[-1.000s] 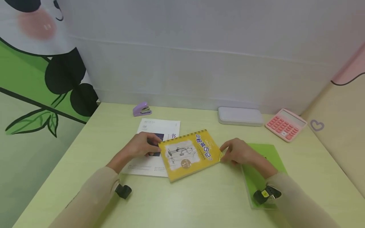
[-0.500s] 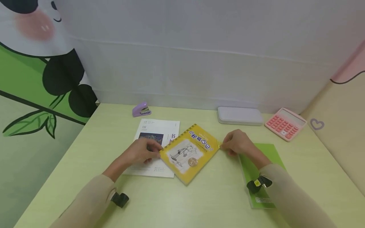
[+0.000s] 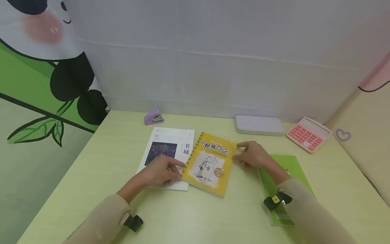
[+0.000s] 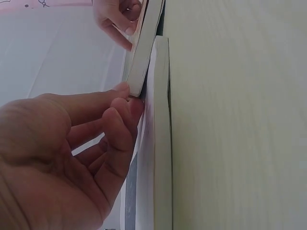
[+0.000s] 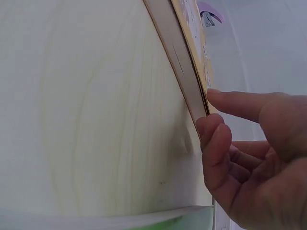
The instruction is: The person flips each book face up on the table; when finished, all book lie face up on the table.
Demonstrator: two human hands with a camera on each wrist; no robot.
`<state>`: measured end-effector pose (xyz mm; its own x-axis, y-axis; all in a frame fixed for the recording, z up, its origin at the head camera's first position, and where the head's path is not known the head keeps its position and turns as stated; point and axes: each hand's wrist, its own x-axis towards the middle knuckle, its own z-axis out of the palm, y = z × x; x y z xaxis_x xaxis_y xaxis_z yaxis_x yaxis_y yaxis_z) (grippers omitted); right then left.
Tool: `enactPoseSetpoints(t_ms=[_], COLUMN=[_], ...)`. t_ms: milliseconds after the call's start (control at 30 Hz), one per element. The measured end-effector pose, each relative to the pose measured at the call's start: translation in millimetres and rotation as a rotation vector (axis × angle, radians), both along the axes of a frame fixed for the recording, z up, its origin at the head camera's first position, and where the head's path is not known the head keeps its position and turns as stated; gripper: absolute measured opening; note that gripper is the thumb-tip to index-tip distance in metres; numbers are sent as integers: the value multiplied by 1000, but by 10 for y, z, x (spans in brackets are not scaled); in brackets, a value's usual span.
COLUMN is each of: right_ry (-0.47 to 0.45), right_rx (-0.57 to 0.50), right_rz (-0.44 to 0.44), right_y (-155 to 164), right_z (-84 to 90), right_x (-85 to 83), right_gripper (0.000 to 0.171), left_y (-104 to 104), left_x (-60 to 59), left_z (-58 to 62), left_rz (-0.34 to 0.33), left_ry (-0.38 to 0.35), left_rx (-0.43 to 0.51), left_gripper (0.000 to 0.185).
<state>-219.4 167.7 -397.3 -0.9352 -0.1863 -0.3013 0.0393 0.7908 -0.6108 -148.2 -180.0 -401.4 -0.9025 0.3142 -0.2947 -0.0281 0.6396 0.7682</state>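
A yellow paperback book (image 3: 210,162) with a cartoon figure on its cover lies across the right edge of a white magazine (image 3: 163,149). My left hand (image 3: 161,171) pinches the book's spine side; in the left wrist view the book's pages (image 4: 144,57) sit between thumb and fingertips, slightly tilted above the magazine (image 4: 160,124). On the opposite side, near the upper right corner, my right hand (image 3: 251,156) pinches the book's edge. The right wrist view has a thumb on the cover and curled fingers beneath the book (image 5: 187,62).
A green book (image 3: 286,189) lies under the right forearm. Along the back stand a purple stapler (image 3: 153,117), a pale flat case (image 3: 259,124) and a pink calculator (image 3: 308,135). A white curtain (image 3: 213,81) rises behind the table (image 3: 189,220).
The yellow book has turned clockwise from lying sideways to nearly upright as seen from the head. My left hand has come slightly lower and right; the right hand has shifted up along the edge.
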Motion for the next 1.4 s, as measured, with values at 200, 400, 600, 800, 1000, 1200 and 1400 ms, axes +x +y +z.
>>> enactPoseSetpoints(t_ms=[200,400,600,800,1000,1200,1400], right_ry=[-60,-69,-80,-71,-105,-185,-201], right_rx=[-38,-52,-65,-72,-98,-114,-103], right_rz=[61,73,62,69,111,184,205], right_y=[16,21,46,83,138,190,207], right_z=[-20,-33,-31,-41,-45,1,22], right_x=[7,8,7,2,-14,-61,-109], right_gripper=[86,89,90,82,82,96,102], left_y=[87,119,169,235,292,336,372], left_x=[32,30,33,23,8,-18,-46], left_z=[-13,-17,-22,-27,-66,-83,-60], left_rz=[-9,-13,-19,-37,-68,-66,-49], left_ry=[3,9,24,59,110,123,88], left_rx=[9,24,4,-60,-128,-186,-207], left_gripper=[45,49,54,60,71,80,85])
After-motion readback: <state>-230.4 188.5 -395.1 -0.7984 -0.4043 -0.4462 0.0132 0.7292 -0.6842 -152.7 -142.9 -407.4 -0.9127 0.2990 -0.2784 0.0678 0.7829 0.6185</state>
